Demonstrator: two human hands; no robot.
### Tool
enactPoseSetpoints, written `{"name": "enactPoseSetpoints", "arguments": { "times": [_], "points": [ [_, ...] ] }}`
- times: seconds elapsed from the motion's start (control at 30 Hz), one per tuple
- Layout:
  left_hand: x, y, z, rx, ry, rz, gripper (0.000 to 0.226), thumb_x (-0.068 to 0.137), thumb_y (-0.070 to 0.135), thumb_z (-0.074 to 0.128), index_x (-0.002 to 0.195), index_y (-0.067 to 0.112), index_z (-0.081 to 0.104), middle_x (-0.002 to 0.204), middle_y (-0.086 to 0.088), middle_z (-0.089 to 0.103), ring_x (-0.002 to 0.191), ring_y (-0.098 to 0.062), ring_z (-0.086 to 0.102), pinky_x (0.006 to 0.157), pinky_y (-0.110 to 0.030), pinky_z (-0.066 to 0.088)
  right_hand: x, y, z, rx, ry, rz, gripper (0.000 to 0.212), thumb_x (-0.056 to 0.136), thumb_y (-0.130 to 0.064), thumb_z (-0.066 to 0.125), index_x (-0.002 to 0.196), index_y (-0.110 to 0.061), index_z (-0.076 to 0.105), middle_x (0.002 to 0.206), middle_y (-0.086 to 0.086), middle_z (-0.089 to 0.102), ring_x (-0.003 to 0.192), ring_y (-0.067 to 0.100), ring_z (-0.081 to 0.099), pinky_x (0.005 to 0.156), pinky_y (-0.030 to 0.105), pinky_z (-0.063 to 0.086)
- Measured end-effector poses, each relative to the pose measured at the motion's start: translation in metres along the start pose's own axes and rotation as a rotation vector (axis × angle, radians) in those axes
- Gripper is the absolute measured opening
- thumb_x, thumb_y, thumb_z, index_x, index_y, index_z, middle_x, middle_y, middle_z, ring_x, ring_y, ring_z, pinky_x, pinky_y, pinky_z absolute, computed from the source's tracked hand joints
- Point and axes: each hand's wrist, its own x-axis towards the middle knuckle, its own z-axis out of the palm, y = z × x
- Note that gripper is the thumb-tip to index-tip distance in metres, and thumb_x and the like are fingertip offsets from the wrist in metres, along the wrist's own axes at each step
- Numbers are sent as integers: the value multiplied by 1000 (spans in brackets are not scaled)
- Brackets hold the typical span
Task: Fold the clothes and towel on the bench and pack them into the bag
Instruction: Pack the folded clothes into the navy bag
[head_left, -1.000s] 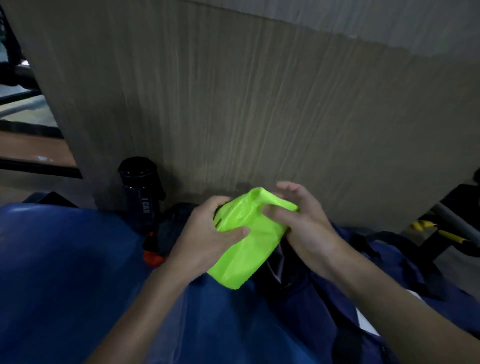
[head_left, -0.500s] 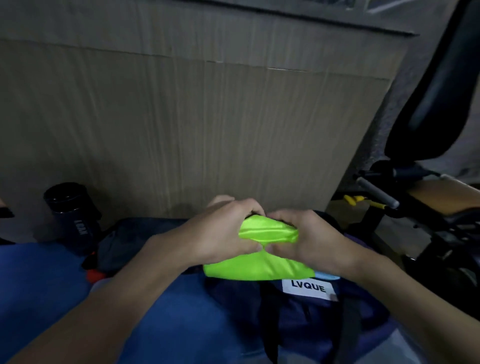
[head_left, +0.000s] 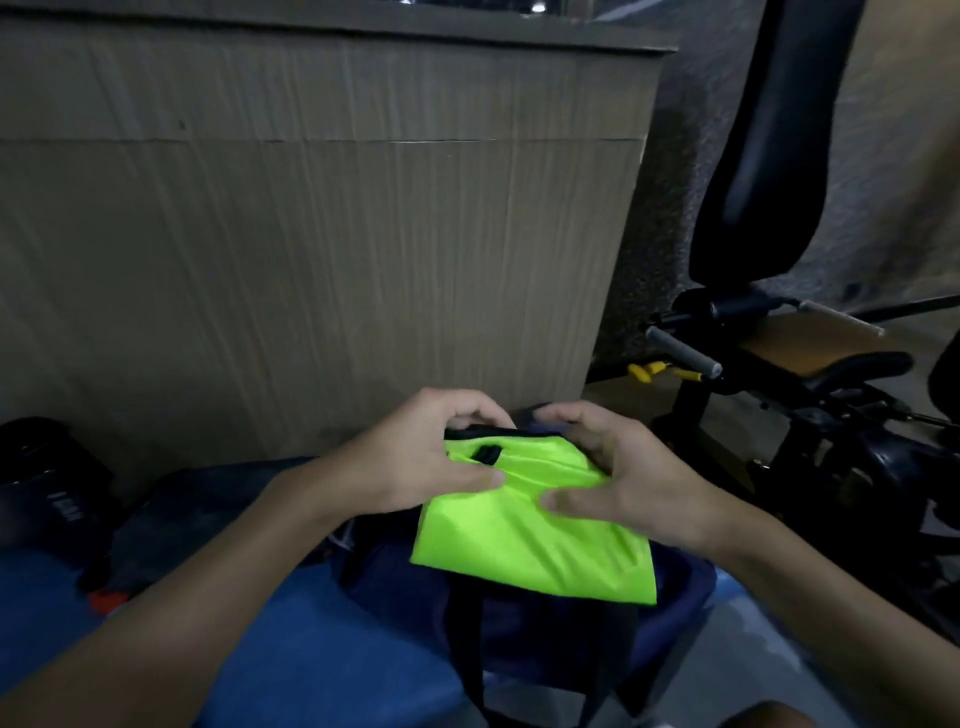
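1. Since half a second ago, the neon green garment spreads flatter and hangs lower over the navy bag.
2. Left hand and right hand each clamp its far corners, thumbs on top.
3. Likely light, limp, slippery: hold folded edges, not the middle.

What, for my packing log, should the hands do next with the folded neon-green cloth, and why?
Probably lower the folded neon-green cloth into the dark navy fabric bag. The left hand and right hand both grip its top edge, and it sits right over the bag, whose opening is hidden beneath.
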Motion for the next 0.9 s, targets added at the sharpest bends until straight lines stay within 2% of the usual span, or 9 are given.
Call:
{"name": "enactPoseSetpoints", "arguments": {
  "times": [0.1,0.17,0.23,0.3,0.37,0.47,0.57,0.73,0.9],
  "points": [
    [12,11,13,23,-71,40,40,77,11,82,105,29,59,102,9,73,94,-10,68,83,-35,54,-2,7,1,-72,-25,-40,79,69,-12,88,137,-20,49,126,-5,62,117,3,58,101,20,43],
    [19,13,20,54,-67,80,45,76,12,82,103,29,51,101,12,67,93,-13,64,84,-37,50,-6,11,0,-60,-1,-43,74,71,-9,87,135,-19,52,126,-7,62,114,0,59,95,14,43],
    [25,13,26,96,-46,98,49,74,16,83,102,32,46,104,9,59,93,-19,61,78,-36,49,-12,15,-1,-9,32,-17,63,73,-5,84,128,-19,58,118,-6,67,101,-1,64,84,13,48],
    [31,7,33,97,-43,99,49,73,21,83,102,33,45,107,7,56,93,-14,60,76,-31,48,-15,23,-2,10,72,1,55,74,-3,82,120,-24,62,106,-10,70,91,-3,65,78,14,49],
    [36,-3,41,71,-65,91,47,73,29,81,104,37,47,110,8,56,99,-7,59,85,-30,48,-18,33,-3,9,108,11,52,75,-2,81,114,-30,62,100,-17,71,89,-6,65,76,11,48],
    [37,-26,48,83,-68,58,46,80,33,79,118,36,53,118,12,58,114,0,55,99,-23,45,-26,58,-10,-50,170,76,51,77,-6,81,118,-29,60,107,-12,70,93,-2,66,79,12,48],
    [37,-55,52,257,-35,30,42,85,31,76,122,24,57,120,13,59,115,2,52,103,-21,41,-37,85,-22,-82,273,160,49,77,-8,81,118,-29,62,105,-10,70,90,1,66,80,18,50],
    [47,-99,64,679,-51,94,48,81,48,72,122,33,55,123,20,52,125,-4,42,111,-32,30,-50,111,-26,-8,355,225,46,79,-2,78,119,-21,64,101,-5,72,82,1,66,72,13,50],
    [63,-120,71,865,-106,157,33,86,45,69,115,33,59,124,21,49,134,-4,32,118,-39,13,-51,123,-23,15,368,235,48,78,-2,79,117,-25,63,102,-7,72,86,0,67,74,12,49]
  ]
}}
